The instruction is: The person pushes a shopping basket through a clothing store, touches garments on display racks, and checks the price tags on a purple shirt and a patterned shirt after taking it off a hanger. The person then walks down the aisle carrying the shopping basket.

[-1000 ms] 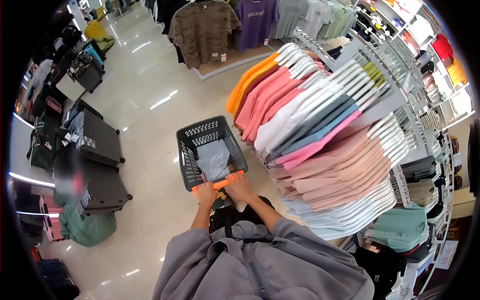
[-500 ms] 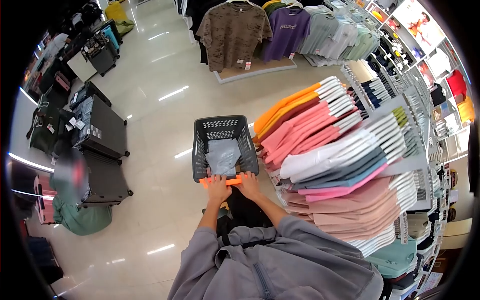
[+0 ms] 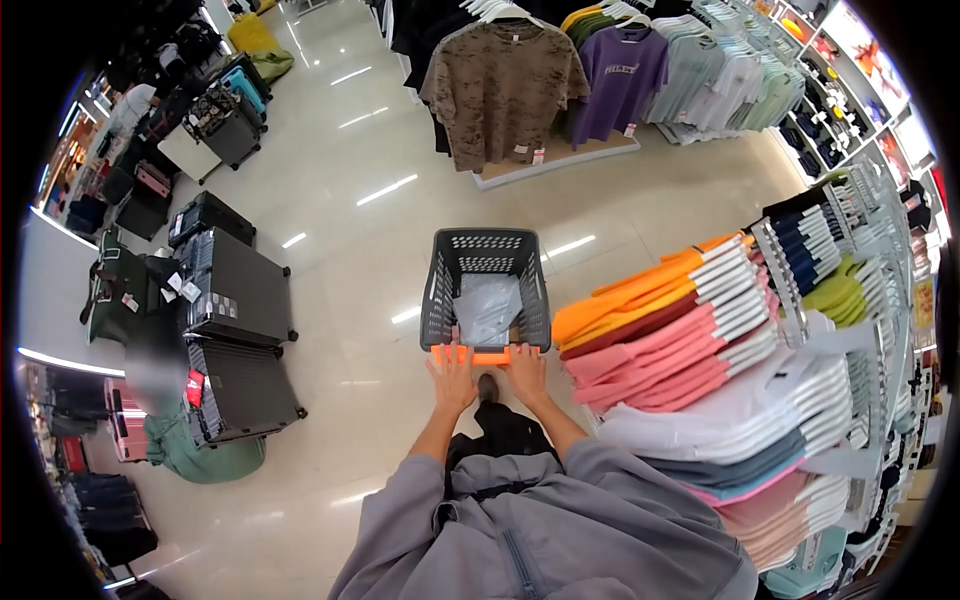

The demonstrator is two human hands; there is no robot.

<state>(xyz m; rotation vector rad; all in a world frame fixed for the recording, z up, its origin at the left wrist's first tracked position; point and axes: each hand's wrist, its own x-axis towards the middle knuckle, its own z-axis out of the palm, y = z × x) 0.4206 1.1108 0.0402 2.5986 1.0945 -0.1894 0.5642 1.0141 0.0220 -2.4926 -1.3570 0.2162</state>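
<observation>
Both hands are closed on the orange handle (image 3: 490, 357) of a dark grey shopping basket (image 3: 487, 240) with perforated walls, held out in front of my body. My left hand (image 3: 452, 377) grips the handle's left part, and my right hand (image 3: 524, 368) its right part. Inside the basket lies a packet in clear, greyish plastic (image 3: 488, 308). Beside it are small brownish items that I cannot make out. Below the handle, one shoe (image 3: 488, 388) of mine shows on the floor.
On the right, a rack holds orange, coral and white shirts (image 3: 650, 350) on white hangers, close to the basket. Dark suitcases (image 3: 240, 290) line the left. Ahead hang a brown patterned T-shirt (image 3: 505, 95) and a purple T-shirt (image 3: 620, 80) above a low platform (image 3: 555, 168). The tiled floor (image 3: 350, 260) is shiny.
The clothes rack on the right has slid nearer and lower in view, and the T-shirts ahead look larger. Both hands keep hold of the basket's handle. A shoe has come into sight.
</observation>
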